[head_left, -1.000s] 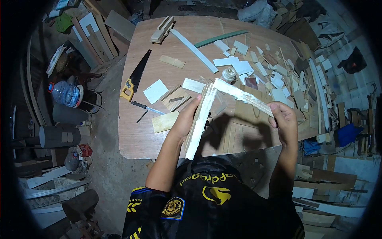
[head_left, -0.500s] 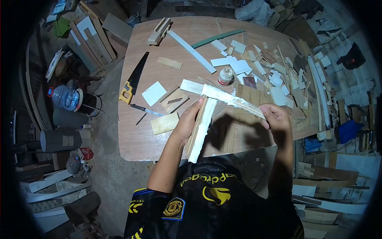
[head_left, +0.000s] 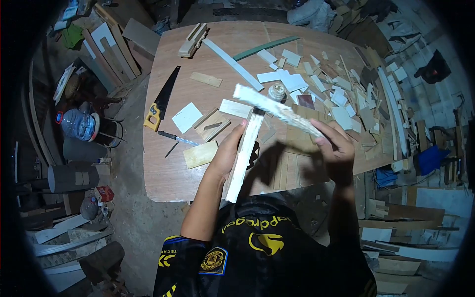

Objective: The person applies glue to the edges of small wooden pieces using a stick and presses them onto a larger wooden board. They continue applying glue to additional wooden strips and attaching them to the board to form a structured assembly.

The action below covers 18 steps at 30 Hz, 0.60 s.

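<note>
1. Over the near edge of a plywood worktable (head_left: 173, 168), a person holds two white-smeared wood strips, one per hand, above the clutter so that their ends can meet at a corner.
2. Closed around the upright strip (head_left: 243, 154), the left hand (head_left: 228, 148) keeps it steep, its lower end toward the chest, apparently as the fixed member.
3. Fingers of the right hand (head_left: 334, 148) pinch the near end of the slanted strip (head_left: 276, 109), whose middle crosses the top of the upright one; whether the two touch cannot be told.
4. Just beyond the crossing, a small open jar (head_left: 277, 91) stands within easy reach among white offcuts (head_left: 288, 79).
5. Left of the hands, a yellow-handled handsaw (head_left: 159, 100) lies flat, well apart.
6. At the far edge rest a notched wooden block (head_left: 192, 39) and a green strip (head_left: 265, 47).
</note>
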{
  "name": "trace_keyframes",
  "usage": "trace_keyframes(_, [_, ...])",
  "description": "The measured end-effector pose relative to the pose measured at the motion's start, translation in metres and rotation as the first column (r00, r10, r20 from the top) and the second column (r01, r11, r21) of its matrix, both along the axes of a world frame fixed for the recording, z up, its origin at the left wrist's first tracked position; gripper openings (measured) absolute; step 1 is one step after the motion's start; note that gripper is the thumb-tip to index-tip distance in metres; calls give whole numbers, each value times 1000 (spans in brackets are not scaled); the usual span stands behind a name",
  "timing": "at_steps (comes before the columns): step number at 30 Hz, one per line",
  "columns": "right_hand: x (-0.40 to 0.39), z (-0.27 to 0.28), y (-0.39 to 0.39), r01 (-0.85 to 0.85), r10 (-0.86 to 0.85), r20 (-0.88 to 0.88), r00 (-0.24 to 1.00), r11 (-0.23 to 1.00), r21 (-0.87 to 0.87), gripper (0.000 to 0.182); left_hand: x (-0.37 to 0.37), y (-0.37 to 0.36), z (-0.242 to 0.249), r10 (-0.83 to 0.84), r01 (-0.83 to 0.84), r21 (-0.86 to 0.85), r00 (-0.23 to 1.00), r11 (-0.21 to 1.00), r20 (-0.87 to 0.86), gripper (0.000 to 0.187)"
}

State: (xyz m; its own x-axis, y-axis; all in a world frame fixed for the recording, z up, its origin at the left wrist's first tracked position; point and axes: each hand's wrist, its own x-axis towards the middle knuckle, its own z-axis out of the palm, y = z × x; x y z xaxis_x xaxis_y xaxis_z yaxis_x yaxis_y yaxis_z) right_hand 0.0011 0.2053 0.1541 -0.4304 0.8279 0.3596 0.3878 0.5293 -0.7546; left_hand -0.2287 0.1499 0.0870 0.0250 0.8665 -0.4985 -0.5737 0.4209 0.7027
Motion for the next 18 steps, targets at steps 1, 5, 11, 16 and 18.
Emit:
trace_keyframes(1, [-2,-2,2,-36,36,6,999,997,74,33,1,-1,1,-9,9,14,1000,1000,-3,45])
trace_keyframes(5, [-11,2,1,-85,80,46,996,990,114,36,0,-3,-2,-10,10,24,1000,1000,10,43])
trace_keyframes(11, [3,-1,4,-83,55,161,985,982,172,38,-11,-7,6,63,-62,-42,998,997,32,42])
trace_keyframes(16, [25,-6,8,61,-76,74,994,979,192,38,-17,-9,7,37,-34,-38,995,999,89,44])
trace_keyframes(18, [23,-3,7,95,-92,-27,995,987,130,37,-12,-5,2,42,-40,-39,998,998,48,44])
